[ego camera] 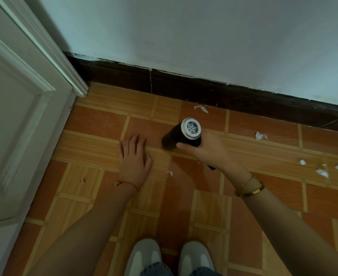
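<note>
My right hand (208, 150) grips the handle of a black hair dryer (179, 136). Its silver grilled rear end (191, 128) faces up toward me and the barrel points down and left at the floor. My left hand (135, 156) rests flat on the orange tiled floor (96, 124), fingers straight and together, a short way left of the dryer's nozzle. A small white paper scrap (169, 173) lies on the floor between my two hands. Most of the dryer's handle is hidden inside my right fist.
Several white paper scraps lie by the dark skirting board (201, 108) and at the right (321, 172). A white panelled door (15, 116) stands at the left. The pale wall (204, 36) closes the far side. My grey shoes (170, 255) are at the bottom.
</note>
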